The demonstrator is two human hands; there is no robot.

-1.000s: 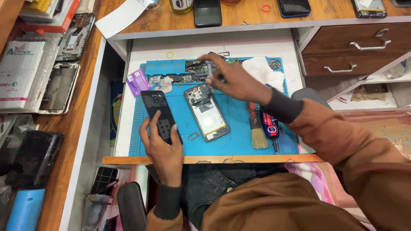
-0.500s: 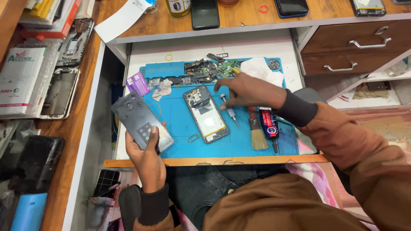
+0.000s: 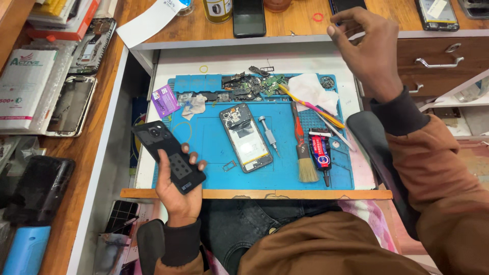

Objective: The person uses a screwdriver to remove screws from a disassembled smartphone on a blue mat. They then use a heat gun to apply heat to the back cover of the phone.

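The left hand (image 3: pixel 178 196) is gripping a black phone back cover (image 3: pixel 169 156), fingers curling over its right edge, holding it at about eight o'clock over the left edge of the blue repair mat (image 3: pixel 214 153). The right hand (image 3: pixel 368 48) is hovering at one o'clock above the wooden table (image 3: pixel 300 20), fingers loosely curled, grasping nothing that shows. An opened phone (image 3: pixel 246 136) is lying at the mat's centre, a small screwdriver (image 3: pixel 268 133) just beside it at three o'clock. Further toward three o'clock, a brush (image 3: pixel 303 147) and a red glue tube (image 3: pixel 320 153) are lying side by side. Loose circuit parts (image 3: pixel 244 84) are crowding the mat's twelve o'clock edge.
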